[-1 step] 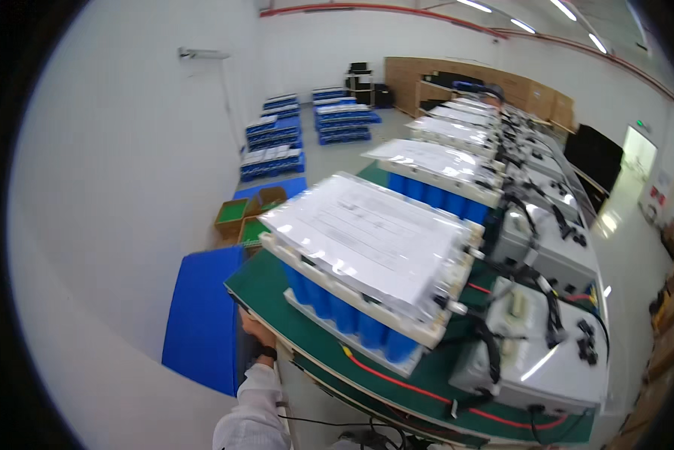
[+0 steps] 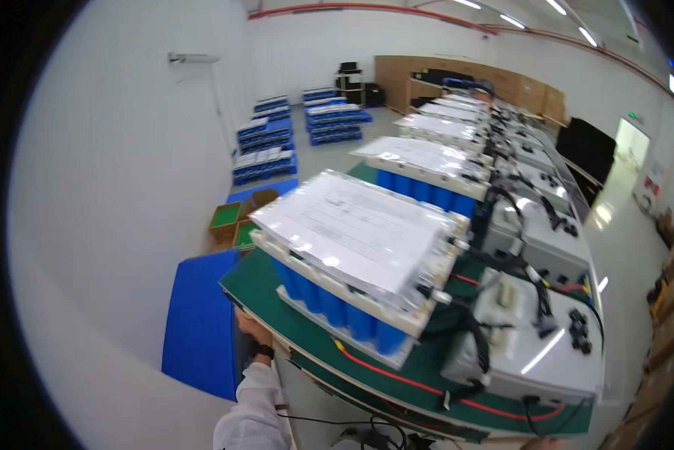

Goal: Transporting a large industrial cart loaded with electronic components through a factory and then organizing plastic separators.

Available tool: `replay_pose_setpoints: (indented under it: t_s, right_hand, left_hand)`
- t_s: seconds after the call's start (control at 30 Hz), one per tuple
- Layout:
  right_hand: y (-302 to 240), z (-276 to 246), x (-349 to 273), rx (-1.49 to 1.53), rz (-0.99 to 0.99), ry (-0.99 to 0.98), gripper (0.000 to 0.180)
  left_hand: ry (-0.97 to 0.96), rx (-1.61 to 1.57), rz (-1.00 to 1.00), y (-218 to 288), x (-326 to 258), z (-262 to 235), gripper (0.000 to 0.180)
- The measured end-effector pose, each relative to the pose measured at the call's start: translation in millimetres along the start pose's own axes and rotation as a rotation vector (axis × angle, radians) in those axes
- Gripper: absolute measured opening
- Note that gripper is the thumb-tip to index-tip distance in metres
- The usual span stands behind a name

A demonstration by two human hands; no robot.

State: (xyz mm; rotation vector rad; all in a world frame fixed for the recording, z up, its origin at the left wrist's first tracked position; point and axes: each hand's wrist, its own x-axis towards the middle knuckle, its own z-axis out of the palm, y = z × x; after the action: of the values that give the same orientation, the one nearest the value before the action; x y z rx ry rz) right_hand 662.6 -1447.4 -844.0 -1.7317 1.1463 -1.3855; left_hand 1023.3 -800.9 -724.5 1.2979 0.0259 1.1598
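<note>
My left hand (image 2: 253, 330), with a dark band on the wrist, is at the left corner of the green-topped workbench (image 2: 250, 281). Its fingers look curled around the bench edge, partly hidden beneath the top. Along the lower rim a small patch of skin, apparently my right hand (image 2: 544, 444), shows at the bench's front edge; its fingers are out of sight. On the bench in front of me sits a battery pack (image 2: 337, 307) of blue cells in a white frame, topped by a plastic-covered paper sheet (image 2: 359, 229). Beside it lies a grey metal box (image 2: 524, 337) with black cables.
More battery packs (image 2: 427, 191) and grey boxes (image 2: 535, 232) line the bench into the distance, where a person (image 2: 483, 90) stands. A blue panel (image 2: 202, 322) and cartons with green contents (image 2: 226, 215) are at the left. Stacked blue pallets (image 2: 264, 165) stand behind. A red cable (image 2: 397, 382) crosses the bench.
The whole view has shifted slightly, with the bench and packs now a little further left. A bit of skin has appeared at the lower right rim. My left hand stays at the bench corner.
</note>
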Motion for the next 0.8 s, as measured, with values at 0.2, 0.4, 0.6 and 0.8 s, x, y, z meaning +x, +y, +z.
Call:
replay_pose_setpoints:
  t_s: [0.2,0.4,0.6,0.8]
  right_hand:
    - [-71.8,-6.4,-25.7,0.117,0.088,-0.154,0.013]
    - [-112.0,-26.0,-16.3,0.536,0.111,-0.616,0.01]
    - [-130.1,-37.1,4.7,0.671,0.115,-1.119,0.008]
    - [-142.3,-41.7,11.6,0.807,0.184,-1.367,0.016]
  left_hand:
    - [0.317,0.802,0.15,-2.6,-62.6,20.7,0.05]
    - [-0.222,0.676,-0.482,8.5,-307.2,-77.4,0.019]
    - [-0.482,0.67,-1.11,62.9,-462.2,-182.8,0.027]
    - [-0.047,0.609,-0.975,140.0,-555.4,-232.5,0.028]
